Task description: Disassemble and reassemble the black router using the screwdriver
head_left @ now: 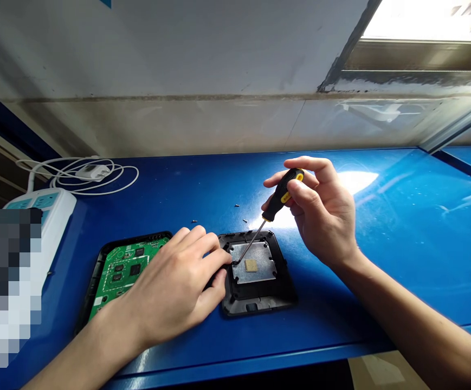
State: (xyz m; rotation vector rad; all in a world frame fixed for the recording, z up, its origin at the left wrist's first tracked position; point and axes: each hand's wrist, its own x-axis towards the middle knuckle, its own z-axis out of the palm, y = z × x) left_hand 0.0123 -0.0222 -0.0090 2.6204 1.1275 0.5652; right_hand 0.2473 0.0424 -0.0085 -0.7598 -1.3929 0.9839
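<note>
My right hand (327, 211) is closed around the black and yellow handle of a screwdriver (281, 195). The shaft slants down left, its tip at the left edge of a metal plate (265, 257) inside a black plastic cover (259, 304). A small beige pad (251, 265) sits on the plate. Bent over the cover's left edge, my left hand (182, 276) has its index fingertip beside the screwdriver tip and its thumb on the rim. Under that hand and to its left lies a green circuit board (115, 273) in a black housing (92, 292), partly hidden.
Several small screws (237, 205) lie on the blue table (381, 260) beyond the cover. At left are a white power strip (58, 216) and a charger (97, 172) with a coiled white cable. A wall (178, 124) runs along the back; a blurred patch covers the lower left.
</note>
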